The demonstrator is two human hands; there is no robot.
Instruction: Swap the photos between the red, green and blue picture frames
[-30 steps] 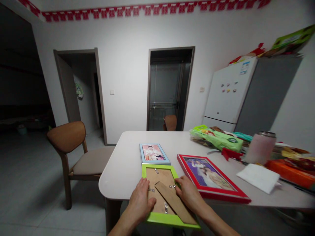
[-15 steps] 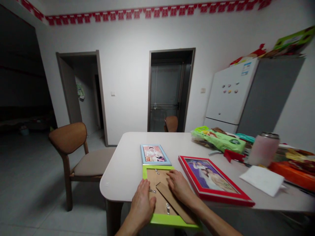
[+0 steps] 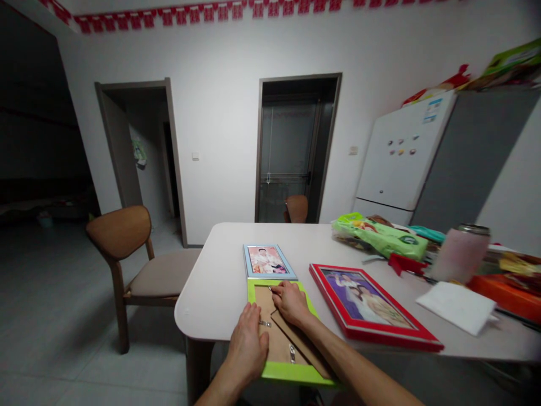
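A green picture frame (image 3: 291,371) lies face down at the table's near edge, its brown backing board (image 3: 281,352) showing. My left hand (image 3: 247,341) rests along the frame's left border, fingers stretched out flat and thumb over the board. At the far end, my right hand (image 3: 291,301) is closed, its fingertips pinching a small metal clip (image 3: 271,288). Other metal clips (image 3: 292,353) sit on the near and left sides. The brown stand leg (image 3: 296,340) slants across the board, partly under my right wrist. My right forearm hides part of the frame's right side.
A light blue photo frame (image 3: 270,262) touches the green frame's far end. To the right lies a red photo frame (image 3: 372,304). Beyond are a tissue packet (image 3: 393,239), a pink jar (image 3: 462,254) and white paper (image 3: 456,307). A chair (image 3: 160,276) stands left of the table.
My right hand has moved from flat on the board beside the stand leg to the far clip, its fingers now pinched. My left hand stays on the left border. The camera view has shifted slightly.
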